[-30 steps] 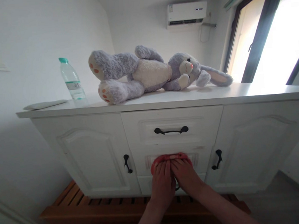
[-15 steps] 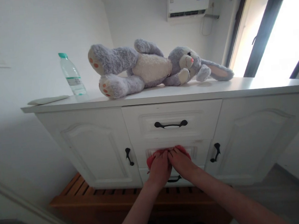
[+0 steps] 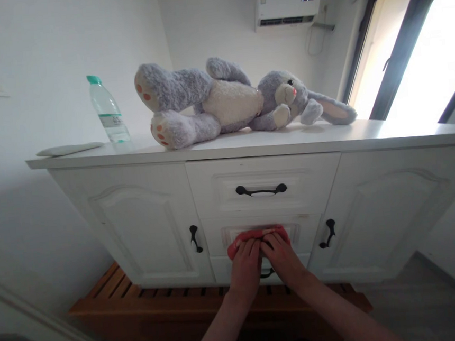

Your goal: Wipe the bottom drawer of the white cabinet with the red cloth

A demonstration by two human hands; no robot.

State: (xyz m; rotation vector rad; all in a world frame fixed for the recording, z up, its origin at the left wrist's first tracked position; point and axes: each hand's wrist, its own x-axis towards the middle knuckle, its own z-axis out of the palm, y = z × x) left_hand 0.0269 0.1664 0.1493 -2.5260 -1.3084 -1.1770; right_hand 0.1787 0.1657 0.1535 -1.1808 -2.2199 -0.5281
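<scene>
A red cloth [image 3: 241, 237] is bunched against the middle drawer [image 3: 217, 230] of a white cabinet. My left hand [image 3: 246, 261] and my right hand [image 3: 280, 253] are side by side on it, fingers bent over its lower edge and closed on it. The drawer's own handle is hidden behind the cloth and hands. Above is the top drawer with a black handle [image 3: 261, 190]; below, partly behind my right hand, shows the bottom drawer's handle [image 3: 267, 273].
On the cabinet top [image 3: 387, 134] lie a grey plush rabbit [image 3: 232, 104] and a flat pale object [image 3: 68, 150], beside an upright plastic bottle [image 3: 109, 114]. Doors with black handles [image 3: 196, 239] flank the drawers. A brown slatted wooden bench [image 3: 144, 315] sits low in front.
Both hands have shifted slightly down and right, showing more of the red cloth's upper edge. The view has tilted a little; objects on the cabinet have stayed put.
</scene>
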